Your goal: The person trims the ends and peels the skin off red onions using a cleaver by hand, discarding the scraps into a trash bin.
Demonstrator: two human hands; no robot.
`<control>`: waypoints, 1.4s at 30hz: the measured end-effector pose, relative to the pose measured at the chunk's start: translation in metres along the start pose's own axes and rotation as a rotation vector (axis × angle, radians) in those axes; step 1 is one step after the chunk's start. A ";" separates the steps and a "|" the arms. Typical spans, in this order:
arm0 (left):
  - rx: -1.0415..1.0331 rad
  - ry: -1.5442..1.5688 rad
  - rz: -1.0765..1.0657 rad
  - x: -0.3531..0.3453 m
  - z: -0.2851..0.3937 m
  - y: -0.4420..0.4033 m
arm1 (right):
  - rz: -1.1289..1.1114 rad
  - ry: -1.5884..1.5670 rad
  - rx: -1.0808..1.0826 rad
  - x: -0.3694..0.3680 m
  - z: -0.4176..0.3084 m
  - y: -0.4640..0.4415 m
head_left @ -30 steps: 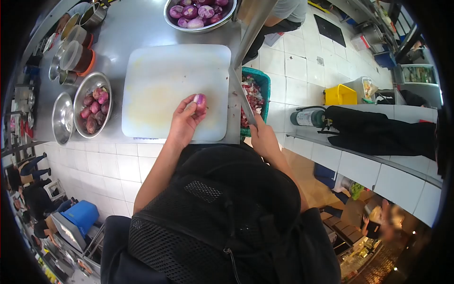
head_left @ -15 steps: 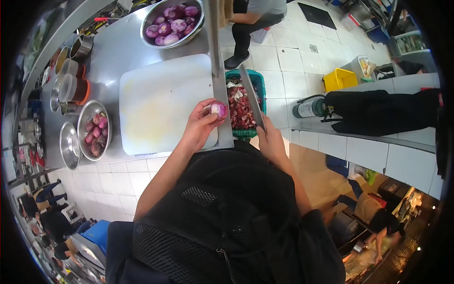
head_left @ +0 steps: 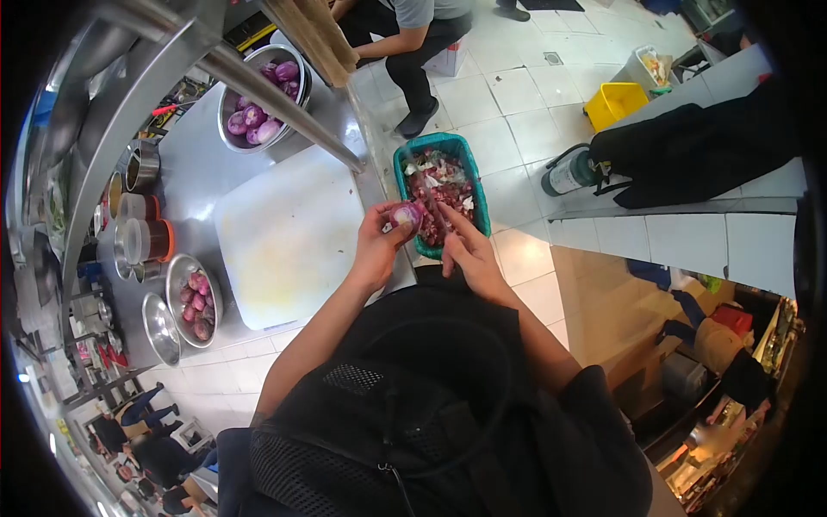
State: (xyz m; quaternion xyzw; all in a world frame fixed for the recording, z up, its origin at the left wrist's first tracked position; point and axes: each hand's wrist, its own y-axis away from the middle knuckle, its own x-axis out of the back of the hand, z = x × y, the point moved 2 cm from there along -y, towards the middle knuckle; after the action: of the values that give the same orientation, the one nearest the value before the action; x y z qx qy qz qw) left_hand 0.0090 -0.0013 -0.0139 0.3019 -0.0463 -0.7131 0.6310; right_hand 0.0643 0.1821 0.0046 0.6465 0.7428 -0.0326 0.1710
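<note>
The left hand [head_left: 379,250] is found closed about a single purple onion [head_left: 405,217], thumb and fingers pressed to its sides, with a pale patch exposed on the upper face; the onion is held in the air at the left rim of the green bin [head_left: 483,202], just off the edge of the cutting board [head_left: 284,233]. The right hand [head_left: 472,258] is folded around the handle of a knife [head_left: 431,200], one finger lying forward toward the blade, which is blurred against the red and white peelings [head_left: 448,177] in the bin. Blade and onion are near each other; whether they touch cannot be told. On the steel table [head_left: 191,138] stand a bowl [head_left: 231,97] of smooth, bright onions at the far end and another bowl [head_left: 183,266] of duller, rougher ones on the left. In this inspector's judgement the step in hand is the paring of outer skin from the onion over the bin. The next move appears to call for a firm left grip, a shallow blade angle against the skin, left fingertips kept out of the edge's path, and the onion held so that loosened skin drops among the peelings
</note>
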 end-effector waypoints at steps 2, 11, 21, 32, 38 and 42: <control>0.033 -0.027 0.022 -0.005 0.001 -0.003 | -0.008 -0.034 -0.033 0.000 -0.001 -0.003; -0.020 -0.029 0.031 -0.014 0.001 -0.005 | -0.069 -0.043 -0.133 0.009 0.014 -0.022; 0.043 0.009 -0.049 -0.001 -0.001 -0.003 | -0.172 -0.264 -0.368 0.045 0.020 -0.042; 0.272 0.348 -0.237 0.001 0.005 -0.003 | 0.047 -0.011 -0.298 0.043 0.041 -0.043; 0.208 0.249 -0.145 -0.006 -0.001 -0.013 | -0.025 0.154 -0.067 0.026 0.036 -0.026; 0.319 0.259 -0.112 -0.003 -0.008 -0.014 | -0.111 0.421 -0.084 0.022 0.010 -0.026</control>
State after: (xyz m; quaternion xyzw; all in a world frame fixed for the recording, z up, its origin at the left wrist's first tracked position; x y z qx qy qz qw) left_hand 0.0005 0.0072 -0.0259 0.4892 -0.0602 -0.6861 0.5351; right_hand 0.0385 0.1965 -0.0159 0.5893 0.7974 0.1248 0.0369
